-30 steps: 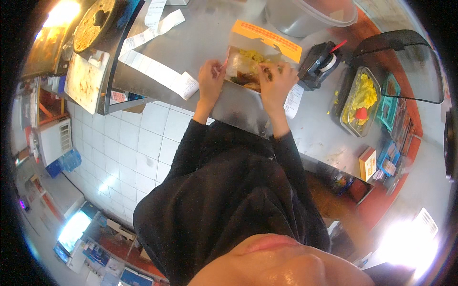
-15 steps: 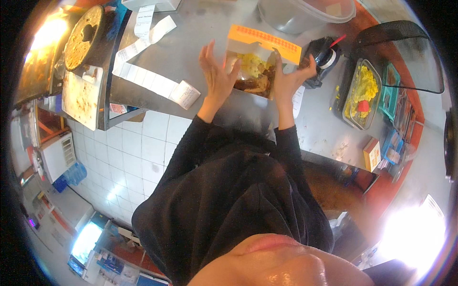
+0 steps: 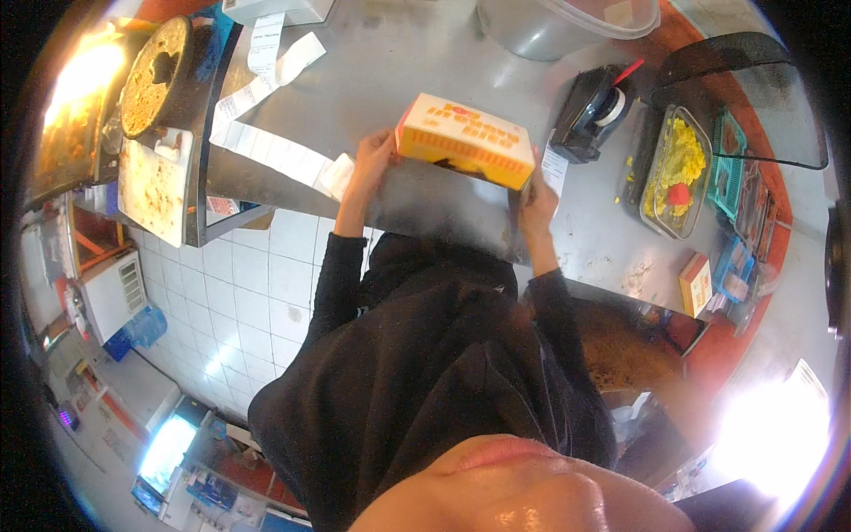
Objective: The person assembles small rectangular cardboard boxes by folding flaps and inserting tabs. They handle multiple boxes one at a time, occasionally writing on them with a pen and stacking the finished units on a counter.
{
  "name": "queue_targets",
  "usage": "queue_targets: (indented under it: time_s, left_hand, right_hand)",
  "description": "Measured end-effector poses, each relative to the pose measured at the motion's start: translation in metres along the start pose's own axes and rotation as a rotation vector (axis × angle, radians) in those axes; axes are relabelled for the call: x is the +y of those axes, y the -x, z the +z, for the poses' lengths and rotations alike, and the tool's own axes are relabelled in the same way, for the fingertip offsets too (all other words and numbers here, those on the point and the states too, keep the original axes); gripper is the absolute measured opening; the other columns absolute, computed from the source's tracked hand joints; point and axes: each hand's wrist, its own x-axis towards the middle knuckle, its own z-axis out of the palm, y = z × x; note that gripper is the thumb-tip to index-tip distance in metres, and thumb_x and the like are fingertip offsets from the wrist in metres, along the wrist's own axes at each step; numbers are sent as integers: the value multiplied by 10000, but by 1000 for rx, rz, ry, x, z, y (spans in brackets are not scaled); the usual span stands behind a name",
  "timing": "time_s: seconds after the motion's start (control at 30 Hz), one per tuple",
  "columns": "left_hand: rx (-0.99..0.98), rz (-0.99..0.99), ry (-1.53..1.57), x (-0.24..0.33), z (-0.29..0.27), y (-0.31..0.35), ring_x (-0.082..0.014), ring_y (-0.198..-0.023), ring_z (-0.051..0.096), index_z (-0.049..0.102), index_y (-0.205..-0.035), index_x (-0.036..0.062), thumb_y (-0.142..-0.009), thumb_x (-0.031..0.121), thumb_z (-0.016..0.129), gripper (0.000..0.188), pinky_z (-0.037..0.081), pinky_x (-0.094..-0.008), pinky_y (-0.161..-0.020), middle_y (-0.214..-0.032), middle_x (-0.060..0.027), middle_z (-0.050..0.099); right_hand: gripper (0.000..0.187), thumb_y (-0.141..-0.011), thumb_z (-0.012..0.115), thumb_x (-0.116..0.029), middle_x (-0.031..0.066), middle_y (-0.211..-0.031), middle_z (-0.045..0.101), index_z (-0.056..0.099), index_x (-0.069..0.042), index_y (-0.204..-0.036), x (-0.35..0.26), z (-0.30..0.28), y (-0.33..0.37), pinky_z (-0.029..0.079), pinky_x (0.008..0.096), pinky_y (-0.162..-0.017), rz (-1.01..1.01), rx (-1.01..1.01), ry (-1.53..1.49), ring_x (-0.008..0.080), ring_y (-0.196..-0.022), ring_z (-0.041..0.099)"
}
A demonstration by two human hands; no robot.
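A yellow and white cardboard food box point(image 3: 465, 137) is above the steel counter, its printed lid down over the top. Its contents are hidden, apart from a dark gap along the near side. My left hand point(image 3: 374, 161) pinches the box's left end with bent fingers. At the right end, my right hand point(image 3: 537, 204) grips the near corner, its fingertips partly hidden. Beside my left wrist lies the roll end of a long paper strip point(image 3: 279, 152). A paper slip point(image 3: 553, 170) lies just past my right hand.
To the right are a black tape dispenser point(image 3: 592, 115) and a glass dish point(image 3: 651, 208) of yellow food with a red piece. A large clear tub point(image 3: 532, 40) stands at the back. On the left sits a round pan point(image 3: 142, 102) above a stained white board point(image 3: 152, 199).
The box's open lid has come down, covering the yellow and brown food inside. Both hands have moved from the open top to the box's ends, the right one lower and nearer me.
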Motion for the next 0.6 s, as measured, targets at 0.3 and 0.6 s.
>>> queue_targets:
  time_s: [0.3,0.6]
  left_hand:
    - [-207,-325,513,44,27,42,-226,-1090,523,435,-1323,46,-895,433,568,592,459,-505,-903,-1287,-136,498]
    - [97,200,-932,28,24,43,-300,-968,559,410,-1291,13,-914,391,534,548,455,-435,-855,-1076,-177,511]
  right_hand:
    - [602,-753,561,13,101,-653,557,536,-155,-1330,6,23,7,452,374,-523,-185,254,-102,264,-540,551]
    - [422,-936,503,-207,207,-1059,584,467,-85,-1338,-16,-5,6,471,393,-834,619,-87,-901,341,-914,586]
